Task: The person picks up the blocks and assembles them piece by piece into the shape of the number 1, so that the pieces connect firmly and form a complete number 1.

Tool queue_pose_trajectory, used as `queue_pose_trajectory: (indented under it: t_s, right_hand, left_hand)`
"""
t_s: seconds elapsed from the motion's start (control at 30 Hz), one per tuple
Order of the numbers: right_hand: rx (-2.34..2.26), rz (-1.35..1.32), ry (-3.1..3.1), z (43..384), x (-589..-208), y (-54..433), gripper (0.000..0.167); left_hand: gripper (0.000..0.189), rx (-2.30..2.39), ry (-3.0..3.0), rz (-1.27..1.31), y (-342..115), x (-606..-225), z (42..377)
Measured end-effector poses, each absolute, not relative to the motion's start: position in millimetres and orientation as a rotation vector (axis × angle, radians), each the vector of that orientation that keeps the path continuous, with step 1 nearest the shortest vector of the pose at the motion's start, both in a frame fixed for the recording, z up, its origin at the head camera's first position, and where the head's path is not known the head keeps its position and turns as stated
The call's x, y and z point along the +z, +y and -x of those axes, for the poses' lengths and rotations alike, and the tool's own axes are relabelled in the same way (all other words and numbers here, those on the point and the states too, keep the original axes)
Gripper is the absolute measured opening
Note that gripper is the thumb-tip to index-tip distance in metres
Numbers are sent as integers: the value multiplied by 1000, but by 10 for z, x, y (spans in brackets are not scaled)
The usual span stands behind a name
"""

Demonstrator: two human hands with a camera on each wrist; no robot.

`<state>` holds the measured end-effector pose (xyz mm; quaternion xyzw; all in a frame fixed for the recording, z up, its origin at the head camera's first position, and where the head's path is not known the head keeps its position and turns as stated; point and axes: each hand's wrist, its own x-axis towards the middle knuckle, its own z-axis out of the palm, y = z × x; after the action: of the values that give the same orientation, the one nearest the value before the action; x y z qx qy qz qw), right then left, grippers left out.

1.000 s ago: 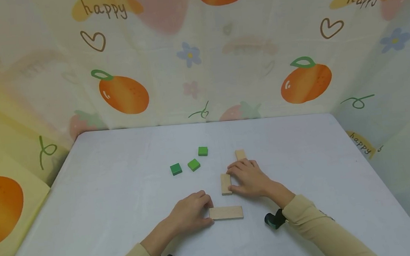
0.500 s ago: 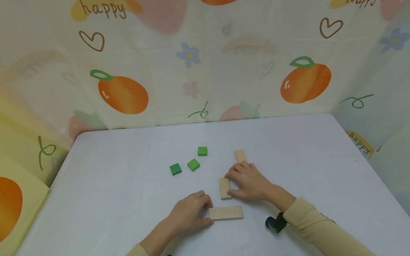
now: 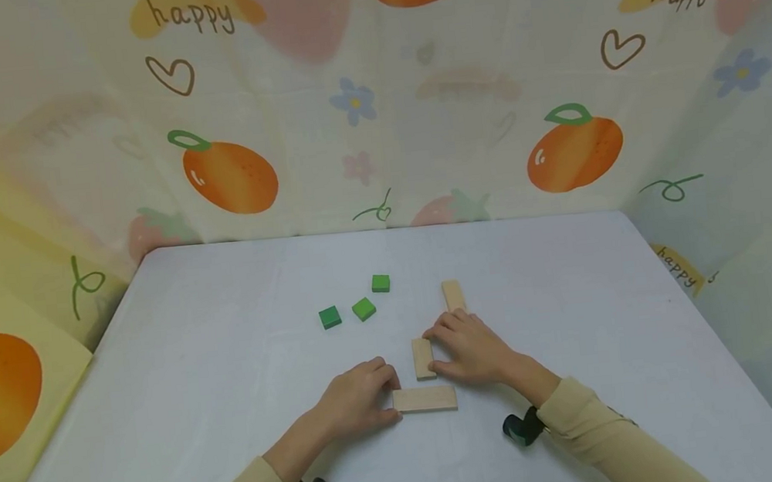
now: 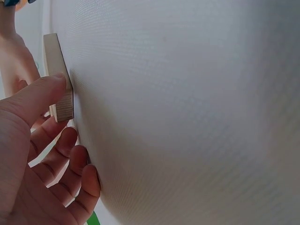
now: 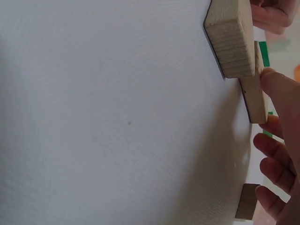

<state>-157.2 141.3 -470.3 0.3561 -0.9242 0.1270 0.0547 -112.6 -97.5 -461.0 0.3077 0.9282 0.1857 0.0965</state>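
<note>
Nearest the person, a plain wooden block [image 3: 425, 399] lies flat and crosswise on the white table. The left hand [image 3: 362, 398] pinches its left end; in the left wrist view, the thumb presses the side of this block [image 4: 57, 63]. Just beyond it, a second wooden block [image 3: 423, 358] points away from the person, a small gap between the two. Thumb and index finger of the right hand [image 3: 473, 347] hold that second block, also seen as a block [image 5: 254, 96] in the right wrist view. A third wooden block [image 3: 453, 295] lies behind the right fingers, its near end hidden.
Several small pieces lie beyond the hands: a dark green block [image 3: 330, 318], a lighter green block [image 3: 364, 309] and another light green block [image 3: 381, 283]. A patterned cloth [image 3: 374, 118] rises behind the table's far edge. Black wrist cameras hang below both sleeves.
The right hand has drawn the second wooden block toward the person, closer to the crosswise block. More of the third block now shows. The left hand has stayed in place.
</note>
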Motion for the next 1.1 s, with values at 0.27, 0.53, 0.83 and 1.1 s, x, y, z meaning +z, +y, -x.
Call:
queue_pose_trajectory:
  t_s: [0.27, 0.53, 0.83, 1.1]
  right_hand:
    - [460, -1048, -2816, 1537, -4713, 1422, 39]
    - [588, -1011, -2840, 1518, -4737, 1407, 35]
    - [779, -876, -2927, 1493, -4717, 1356, 27]
    - [886, -834, -2952, 1517, -4729, 1348, 23]
  left_hand:
    - [29, 548, 2749, -901, -967, -4611, 1134]
    - [28, 556, 2742, -875, -959, -4601, 1133]
    - [28, 579, 2732, -854, -960, -4588, 1131]
    - [27, 597, 2729, -852, -962, -4594, 1133]
